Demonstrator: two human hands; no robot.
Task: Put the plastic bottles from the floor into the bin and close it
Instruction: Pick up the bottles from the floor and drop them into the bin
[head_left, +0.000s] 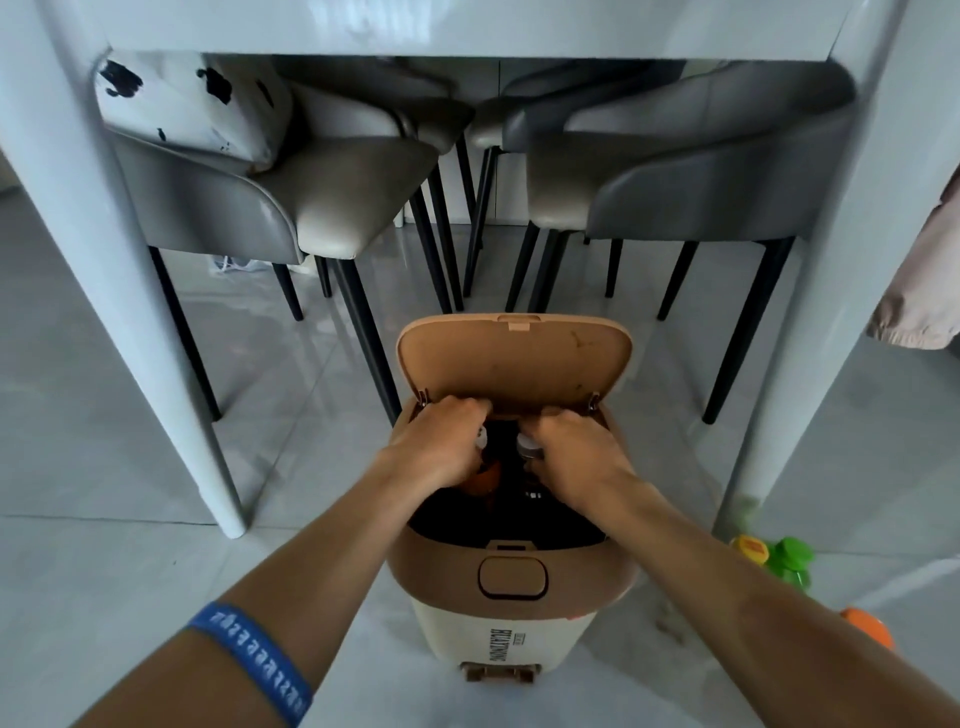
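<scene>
Gripping bottles (530, 448) over open bin (511, 577), both hands (441, 447) curled, bottle bodies hidden in dark interior.

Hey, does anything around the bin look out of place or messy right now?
Yes. Bottles with yellow, green and orange caps sit on the floor to the right of the bin, not yet binned. The cushion on the left chair shows dark blotches, perhaps stains or a pattern. No spill visible.

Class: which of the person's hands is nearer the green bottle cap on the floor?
Right. The right hand is over the open bin, on the green bottle cap's side; the left hand is farther.
</scene>
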